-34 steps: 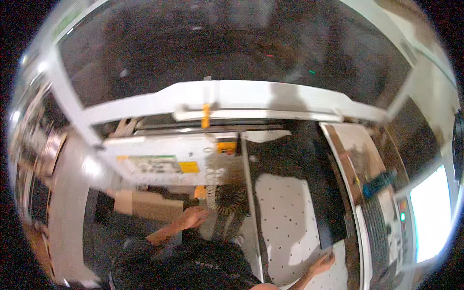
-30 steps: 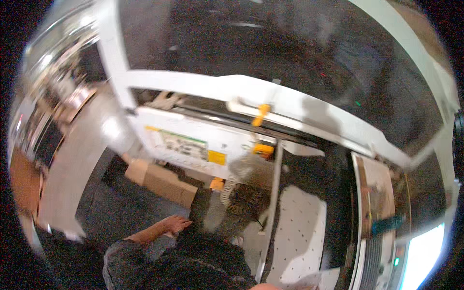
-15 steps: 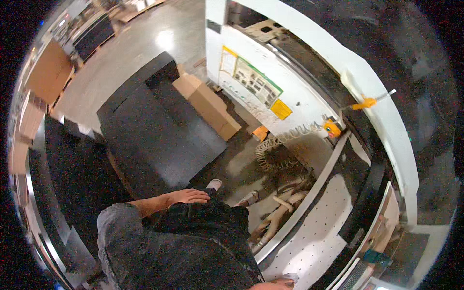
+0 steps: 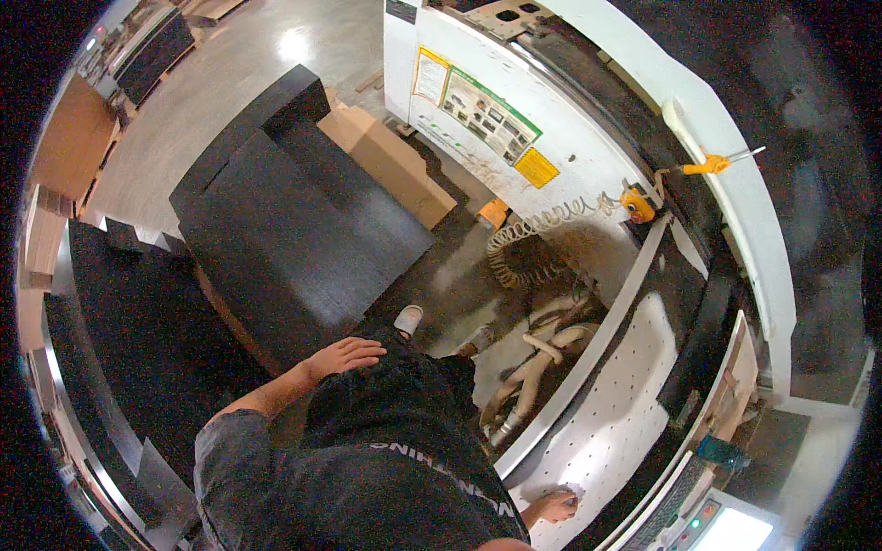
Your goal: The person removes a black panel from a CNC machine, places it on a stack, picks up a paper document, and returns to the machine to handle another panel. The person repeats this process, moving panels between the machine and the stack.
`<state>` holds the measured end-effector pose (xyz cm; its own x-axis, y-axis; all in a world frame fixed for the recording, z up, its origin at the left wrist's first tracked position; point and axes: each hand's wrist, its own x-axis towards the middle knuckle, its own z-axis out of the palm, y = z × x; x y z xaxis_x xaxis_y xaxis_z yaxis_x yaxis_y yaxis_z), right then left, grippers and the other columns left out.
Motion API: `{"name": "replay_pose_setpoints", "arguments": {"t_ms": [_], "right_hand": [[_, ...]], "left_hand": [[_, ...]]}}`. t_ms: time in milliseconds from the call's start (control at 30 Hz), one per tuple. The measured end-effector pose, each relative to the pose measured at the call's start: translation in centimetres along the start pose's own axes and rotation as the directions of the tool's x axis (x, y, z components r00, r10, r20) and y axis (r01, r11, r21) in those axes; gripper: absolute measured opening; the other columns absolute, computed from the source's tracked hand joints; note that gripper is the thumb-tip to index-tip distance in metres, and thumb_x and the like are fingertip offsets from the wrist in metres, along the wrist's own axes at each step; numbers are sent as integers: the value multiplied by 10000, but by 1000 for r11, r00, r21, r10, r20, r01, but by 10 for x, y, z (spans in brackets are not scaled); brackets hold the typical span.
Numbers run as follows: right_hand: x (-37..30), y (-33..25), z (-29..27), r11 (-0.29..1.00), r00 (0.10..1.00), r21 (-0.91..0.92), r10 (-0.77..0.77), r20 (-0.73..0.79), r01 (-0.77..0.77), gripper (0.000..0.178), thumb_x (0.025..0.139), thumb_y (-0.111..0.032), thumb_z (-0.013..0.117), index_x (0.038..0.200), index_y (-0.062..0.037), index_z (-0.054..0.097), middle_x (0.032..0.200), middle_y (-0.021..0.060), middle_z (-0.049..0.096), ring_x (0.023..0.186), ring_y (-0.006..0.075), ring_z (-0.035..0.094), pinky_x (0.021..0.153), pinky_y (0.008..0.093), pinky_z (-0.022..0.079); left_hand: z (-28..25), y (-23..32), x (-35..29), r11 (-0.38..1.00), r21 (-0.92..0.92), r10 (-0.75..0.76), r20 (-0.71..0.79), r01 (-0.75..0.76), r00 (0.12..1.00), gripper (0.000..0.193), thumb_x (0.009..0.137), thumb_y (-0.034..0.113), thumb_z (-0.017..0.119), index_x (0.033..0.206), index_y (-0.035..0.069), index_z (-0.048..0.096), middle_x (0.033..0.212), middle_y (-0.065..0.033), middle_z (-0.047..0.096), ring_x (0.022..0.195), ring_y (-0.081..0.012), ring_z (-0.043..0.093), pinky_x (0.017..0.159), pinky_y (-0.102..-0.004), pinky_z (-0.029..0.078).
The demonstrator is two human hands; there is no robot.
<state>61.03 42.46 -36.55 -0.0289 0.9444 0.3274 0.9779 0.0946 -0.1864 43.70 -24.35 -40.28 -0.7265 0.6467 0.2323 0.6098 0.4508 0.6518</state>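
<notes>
Swinging left, the view now takes in dark panels (image 4: 303, 230) while the left hand (image 4: 344, 354) rests flat and empty by the hip, the right hand (image 4: 551, 505) pressing the perforated tabletop (image 4: 625, 404), fingers curled, best kept braced there.

Floor glare (image 4: 296, 43), heavy fisheye vignetting.

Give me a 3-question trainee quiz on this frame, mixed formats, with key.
1. True or false: the left hand holds a tool.
2. The right hand rests on: A) the cardboard box B) the white perforated table C) the coiled hose
3. What colour is the stack of panels nearest the left hand?

Key: 1 false, it is empty and open by the person's hip. 2 B. 3 black.
</notes>
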Motion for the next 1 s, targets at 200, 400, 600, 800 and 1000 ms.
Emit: {"name": "replay_pose_setpoints", "arguments": {"t_ms": [200, 400, 600, 800, 1000], "right_hand": [[-4, 15, 16, 995, 997, 91, -42, -70, 49, 415, 960, -464, 553, 1196, -172, 729, 1250, 88, 674, 1115, 330, 658, 898, 574, 502], [-4, -17, -1, 996, 995, 88, 25, -97, -16, 333, 929, -353, 599, 1156, -128, 694, 1279, 101, 645, 1175, 331, 604, 970, 526, 473], [-17, -7, 3, 993, 985, 110, 59, -160, -42, 300, 915, -356, 624, 1095, -120, 656, 1259, 96, 620, 1200, 320, 550, 1045, 489, 394], [-20, -20, 8, 991, 982, 137, 22, -185, 4, 284, 921, -334, 629, 1099, -114, 655, 1252, 82, 631, 1219, 320, 546, 1061, 483, 378], [-23, -22, 2, 982, 986, 184, 58, -156, -29, 271, 915, -318, 645, 1093, -115, 652, 1251, 86, 626, 1208, 324, 546, 1064, 492, 374]], "left_hand": [[-6, -19, 1, 988, 109, 89, 140, -105, 986, 659, 923, 40, 529, 1548, 126, 340, 1651, -94, 354, 1474, -318, 412, 1180, -464, 379], [55, -68, -14, 998, 67, -5, 98, -2, 995, 586, 913, 43, 589, 1462, 196, 457, 1597, -7, 445, 1441, -283, 448, 1147, -463, 412], [38, -92, 20, 993, -79, -64, 302, 92, 951, 568, 982, 87, 540, 1528, 178, 412, 1605, 31, 442, 1412, -235, 493, 1116, -380, 449], [58, -140, -10, 373, 827, 93, 417, -420, 904, 527, 1127, 323, 400, 1624, 170, 314, 1661, 53, 337, 1521, -193, 328, 1224, -361, 338], [45, -133, -2, 981, 119, -189, 366, 156, 911, 542, 1097, 273, 317, 1634, 198, 311, 1686, 8, 300, 1514, -170, 343, 1243, -392, 265]]}}
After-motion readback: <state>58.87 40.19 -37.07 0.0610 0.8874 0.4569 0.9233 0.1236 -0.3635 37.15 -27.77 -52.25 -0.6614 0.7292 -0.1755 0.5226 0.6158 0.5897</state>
